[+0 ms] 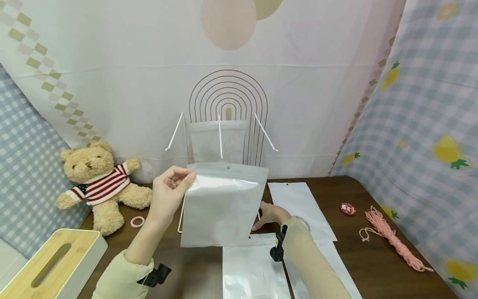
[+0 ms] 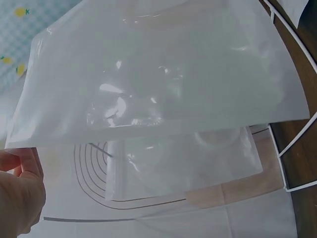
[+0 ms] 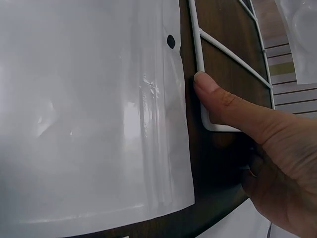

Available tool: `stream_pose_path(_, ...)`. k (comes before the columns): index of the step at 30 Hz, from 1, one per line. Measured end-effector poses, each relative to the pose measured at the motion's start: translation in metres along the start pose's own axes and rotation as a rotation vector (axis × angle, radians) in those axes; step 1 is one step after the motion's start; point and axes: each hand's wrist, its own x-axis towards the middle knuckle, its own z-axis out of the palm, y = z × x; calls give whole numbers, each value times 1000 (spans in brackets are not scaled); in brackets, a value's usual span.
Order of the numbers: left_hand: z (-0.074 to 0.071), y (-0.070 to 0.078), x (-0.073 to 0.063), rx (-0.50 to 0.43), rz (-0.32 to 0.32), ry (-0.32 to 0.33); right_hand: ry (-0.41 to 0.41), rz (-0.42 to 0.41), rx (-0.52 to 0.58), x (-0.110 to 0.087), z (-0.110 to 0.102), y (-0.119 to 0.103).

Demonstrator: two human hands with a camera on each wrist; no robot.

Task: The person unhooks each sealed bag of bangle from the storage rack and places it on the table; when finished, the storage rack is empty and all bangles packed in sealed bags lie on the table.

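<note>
My left hand [image 1: 169, 189] pinches the top left corner of a white zip bag [image 1: 222, 211], held up in front of a white wire display rack [image 1: 174, 135]. The bag has a hang hole in its top edge. Another zip bag [image 1: 205, 141] hangs on the rack's middle prong, behind the held one. Low down at the right, my right hand [image 1: 274, 216] grips the rack's base corner, its thumb [image 3: 210, 87] on the white wire. The held bag hides much of the rack in the head view.
More zip bags lie flat on the dark table, one at the back [image 1: 298, 199] and one in front [image 1: 250, 270]. A teddy bear [image 1: 106, 182], pink ring [image 1: 137, 222] and tissue box [image 1: 67, 253] are left. A red badge [image 1: 347, 209] and pink rope [image 1: 392, 236] lie right.
</note>
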Motion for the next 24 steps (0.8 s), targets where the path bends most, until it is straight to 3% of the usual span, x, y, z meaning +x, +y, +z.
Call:
stream_pose_path(3,-5,1,-9,8,-18,-30,0,-43,43,0,2,1)
stream_pose_path(5,-14,1,-16,11,-64,-39,-5,-29,50,-1,2,0)
stream_pose_path(11,-61,-7,-36,10,-346,-48,-45,41,-27,-2,0,-1)
stream_pose_path(18,-118,-55,-47,156,-635,-41,-42,49,-24,-4,-3,-2)
stream_pose_path(21,-130,-78,-59,227,-711,-56,-54,51,-27,-5,-3,-2)
stream_pose_path(24,-132,-96,-72,310,-748,-79,-62,39,-49,-5,-3,-3)
